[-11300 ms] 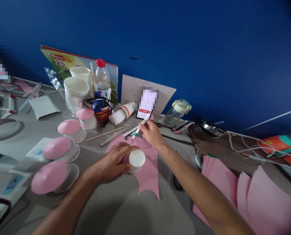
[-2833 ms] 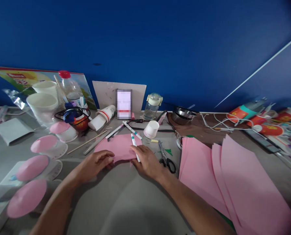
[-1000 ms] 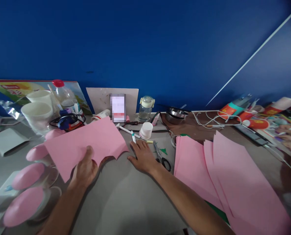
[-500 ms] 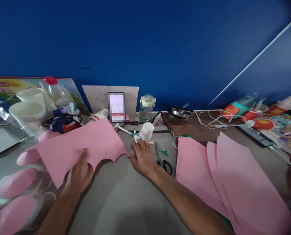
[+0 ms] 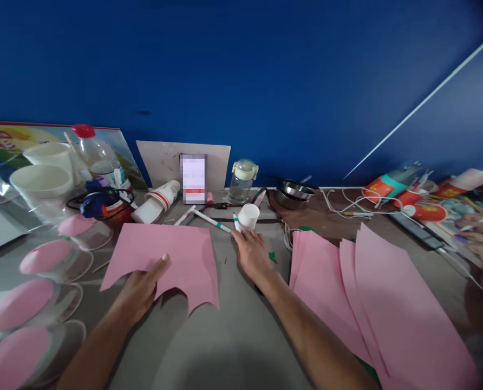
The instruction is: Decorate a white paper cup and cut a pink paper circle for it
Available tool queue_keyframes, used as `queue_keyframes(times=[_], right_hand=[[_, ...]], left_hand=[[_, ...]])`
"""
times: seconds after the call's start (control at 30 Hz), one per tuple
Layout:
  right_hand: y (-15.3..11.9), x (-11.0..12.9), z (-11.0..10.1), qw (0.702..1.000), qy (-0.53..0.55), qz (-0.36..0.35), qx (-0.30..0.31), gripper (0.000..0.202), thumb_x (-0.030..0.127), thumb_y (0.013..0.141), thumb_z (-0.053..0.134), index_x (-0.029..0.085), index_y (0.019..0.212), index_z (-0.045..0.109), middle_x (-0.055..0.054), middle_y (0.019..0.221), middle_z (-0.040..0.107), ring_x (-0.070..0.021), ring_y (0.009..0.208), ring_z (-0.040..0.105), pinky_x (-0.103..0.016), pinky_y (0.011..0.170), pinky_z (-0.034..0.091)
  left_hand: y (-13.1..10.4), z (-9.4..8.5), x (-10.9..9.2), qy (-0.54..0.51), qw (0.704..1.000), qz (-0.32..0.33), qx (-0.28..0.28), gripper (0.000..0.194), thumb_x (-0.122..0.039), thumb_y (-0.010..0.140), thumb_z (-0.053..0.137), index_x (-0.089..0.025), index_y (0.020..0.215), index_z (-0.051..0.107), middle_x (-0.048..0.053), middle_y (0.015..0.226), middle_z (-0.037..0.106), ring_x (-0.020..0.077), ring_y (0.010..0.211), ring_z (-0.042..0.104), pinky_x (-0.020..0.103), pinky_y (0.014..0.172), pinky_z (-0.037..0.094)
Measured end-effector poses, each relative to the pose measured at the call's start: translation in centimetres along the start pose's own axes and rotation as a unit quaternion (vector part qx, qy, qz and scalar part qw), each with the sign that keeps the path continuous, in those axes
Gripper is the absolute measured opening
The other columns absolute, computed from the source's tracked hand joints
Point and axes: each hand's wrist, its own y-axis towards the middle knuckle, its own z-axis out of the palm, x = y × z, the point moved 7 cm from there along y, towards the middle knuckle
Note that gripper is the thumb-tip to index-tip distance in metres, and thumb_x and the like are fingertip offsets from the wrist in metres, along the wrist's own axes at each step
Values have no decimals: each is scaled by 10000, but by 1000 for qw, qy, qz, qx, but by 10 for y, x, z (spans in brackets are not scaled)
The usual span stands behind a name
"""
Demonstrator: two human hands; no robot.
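My left hand (image 5: 138, 290) grips a pink paper sheet (image 5: 168, 249) with curved cut-outs along its lower edge, its thumb on top and fingers beneath. Palm down, my right hand (image 5: 252, 252) reaches to a small white paper cup (image 5: 248, 216), fingertips at its near side beside a teal-banded marker (image 5: 236, 222); whether it grips anything is hidden. Just left of that hand lies another white marker (image 5: 212, 221). A small green scrap (image 5: 272, 257) sits to its right. The scissors are hidden under the right hand and arm.
Cups with pink tops (image 5: 20, 304) line the left side. Pink sheets (image 5: 404, 303) lie at the right. Behind stand a phone (image 5: 194, 179), a lidded jar (image 5: 242, 181) and metal bowls (image 5: 294, 192). Another person's hand (image 5: 479, 233) shows at the far right.
The cut sheet has turned and come down nearer the table with my left hand. My right hand has moved slightly right toward the small cup, now covering the scissors.
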Motion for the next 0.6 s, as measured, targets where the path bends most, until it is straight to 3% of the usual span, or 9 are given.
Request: queue_keyframes(times=[0.2,0.43,0.6], right_hand=[[3,0,-14,998,49,-11,-48,420,77,875,441,183,1271,536,-107,1039,644,-231,864,610,-330,755,455],[2,-21,2,998,4,18,61,461,16,815,420,215,1204,566,-106,1116,649,-230,825,650,-320,681,467],[5,-22,1,996,90,9,7,434,21,823,418,207,1182,576,-100,1059,651,-222,897,644,-311,760,485]], left_hand=[[9,-4,10,5,1000,-22,-9,159,-336,748,727,-208,809,656,45,726,742,240,700,700,298,623,530],[11,0,11,-42,999,-8,6,236,-302,754,730,-163,930,657,69,865,762,227,800,717,296,692,553],[11,1,12,-49,998,-10,22,217,-268,749,733,-185,936,660,77,860,763,260,797,714,346,707,559]])
